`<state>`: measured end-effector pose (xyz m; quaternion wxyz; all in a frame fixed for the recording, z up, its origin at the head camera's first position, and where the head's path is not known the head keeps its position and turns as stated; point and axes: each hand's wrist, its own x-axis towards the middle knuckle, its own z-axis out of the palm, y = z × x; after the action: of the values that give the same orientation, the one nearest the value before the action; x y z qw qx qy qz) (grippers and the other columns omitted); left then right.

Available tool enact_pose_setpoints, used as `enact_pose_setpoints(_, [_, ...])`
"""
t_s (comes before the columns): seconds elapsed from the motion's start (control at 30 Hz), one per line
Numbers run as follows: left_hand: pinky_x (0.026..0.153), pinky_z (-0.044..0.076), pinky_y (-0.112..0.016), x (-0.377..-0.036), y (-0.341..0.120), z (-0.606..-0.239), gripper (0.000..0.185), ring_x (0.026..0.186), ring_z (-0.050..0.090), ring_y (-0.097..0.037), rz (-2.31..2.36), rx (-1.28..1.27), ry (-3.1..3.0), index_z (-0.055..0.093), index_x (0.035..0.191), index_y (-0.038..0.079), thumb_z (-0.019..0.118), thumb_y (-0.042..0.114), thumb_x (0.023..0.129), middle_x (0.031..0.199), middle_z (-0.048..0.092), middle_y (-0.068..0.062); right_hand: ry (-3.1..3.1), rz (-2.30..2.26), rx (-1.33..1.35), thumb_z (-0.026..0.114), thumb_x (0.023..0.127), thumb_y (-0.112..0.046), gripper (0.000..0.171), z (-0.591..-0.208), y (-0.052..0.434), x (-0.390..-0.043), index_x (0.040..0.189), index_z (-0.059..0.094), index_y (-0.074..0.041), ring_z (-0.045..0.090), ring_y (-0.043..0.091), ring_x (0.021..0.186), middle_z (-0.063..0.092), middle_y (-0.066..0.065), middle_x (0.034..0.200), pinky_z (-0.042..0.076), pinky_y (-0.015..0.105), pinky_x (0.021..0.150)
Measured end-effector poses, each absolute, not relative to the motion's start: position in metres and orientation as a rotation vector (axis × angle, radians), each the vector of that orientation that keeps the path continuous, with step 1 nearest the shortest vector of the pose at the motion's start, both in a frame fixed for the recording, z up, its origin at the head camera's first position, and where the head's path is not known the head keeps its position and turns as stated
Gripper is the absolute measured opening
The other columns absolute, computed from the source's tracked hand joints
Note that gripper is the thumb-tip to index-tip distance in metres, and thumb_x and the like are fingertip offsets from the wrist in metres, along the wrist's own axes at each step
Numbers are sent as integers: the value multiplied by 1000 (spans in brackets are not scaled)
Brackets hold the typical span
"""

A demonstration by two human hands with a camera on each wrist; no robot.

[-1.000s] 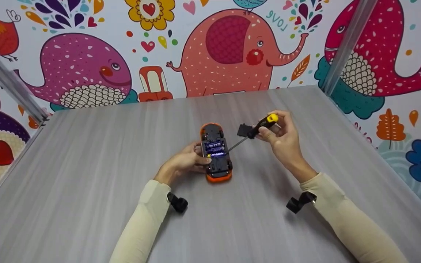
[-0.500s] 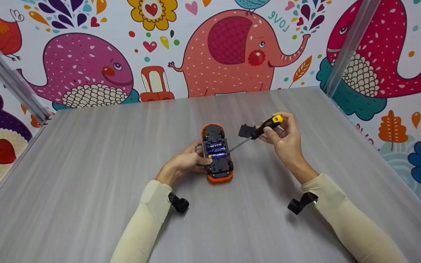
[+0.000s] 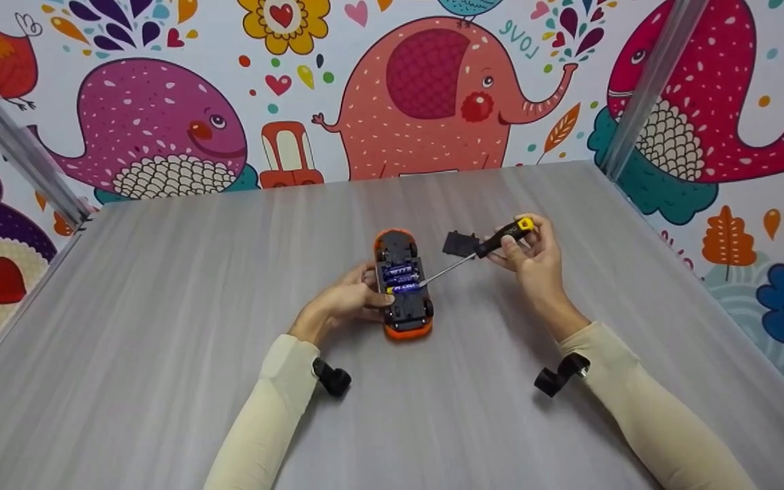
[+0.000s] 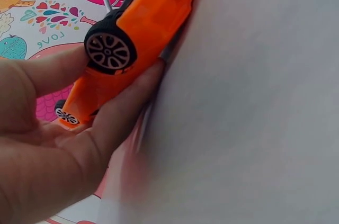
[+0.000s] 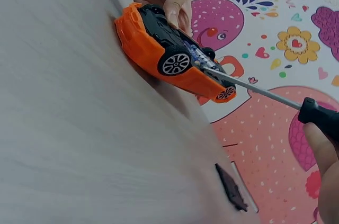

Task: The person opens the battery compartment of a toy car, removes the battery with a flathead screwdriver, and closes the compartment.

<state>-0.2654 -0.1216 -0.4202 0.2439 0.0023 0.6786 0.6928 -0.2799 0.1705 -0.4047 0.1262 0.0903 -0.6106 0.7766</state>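
Note:
An orange toy car (image 3: 407, 320) lies upside down on the table, its black underside facing up. Several purple batteries (image 3: 401, 278) sit side by side in its uncovered compartment. My left hand (image 3: 343, 299) grips the car from its left side, thumb over the underside and fingers along the body (image 4: 132, 49). In my right hand (image 3: 535, 258) is a screwdriver (image 3: 501, 238) with a black and yellow handle, pinched between thumb and fingers. Its metal shaft (image 5: 259, 90) slants down to the car, the tip at the right end of the nearest battery.
A small black battery cover (image 3: 460, 243) lies on the grey wood-grain table (image 3: 194, 306), to the right of the car and just left of the right-hand fingers. Walls printed with cartoon animals (image 3: 426, 102) stand behind and at both sides.
My right hand has shifted a little right and toward me, and the screwdriver now leans lower, its tip over the battery. The left hand and car stay in place.

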Motion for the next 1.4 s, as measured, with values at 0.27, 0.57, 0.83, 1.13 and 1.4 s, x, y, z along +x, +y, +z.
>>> enact_pose_setpoints(0.27, [98,55,-52,-264,-121,-420,73,118,63,-33,1892,18,1853,27,151,7,59,-12,88,150,45,-21,-1754,2344,160,49,98,12,33,-411,174,-285,124,45,-8,72,9,101,64,-1,111,63,33,79])
enact_pose_setpoints(0.57, [100,54,-54,-265,-121,-419,75,119,62,-35,1893,9,1854,26,153,7,59,-12,88,150,43,-22,-1808,2344,129,49,100,8,32,-410,177,-287,129,43,-4,72,10,102,66,0,112,62,34,81])
enact_pose_setpoints(0.83, [99,54,-54,-265,-121,-419,75,117,63,-34,1897,8,1852,27,152,5,60,-12,87,149,45,-22,-1803,2343,160,51,98,8,32,-404,177,-286,123,46,-11,72,13,100,69,0,109,63,35,78])
enact_pose_setpoints(1.13, [98,55,-53,-265,-119,-419,77,117,63,-35,1881,-8,1864,22,152,4,61,-10,87,151,44,-22,-1839,2300,212,53,100,3,32,-390,186,-282,129,42,-6,71,20,108,66,3,114,62,34,81])
enact_pose_setpoints(1.4, [98,56,-52,-266,-120,-421,77,115,64,-33,1887,-22,1865,24,152,4,62,-10,87,150,45,-22,-1750,2387,179,58,99,-4,31,-380,195,-283,125,44,-12,69,17,108,60,11,121,61,37,82])
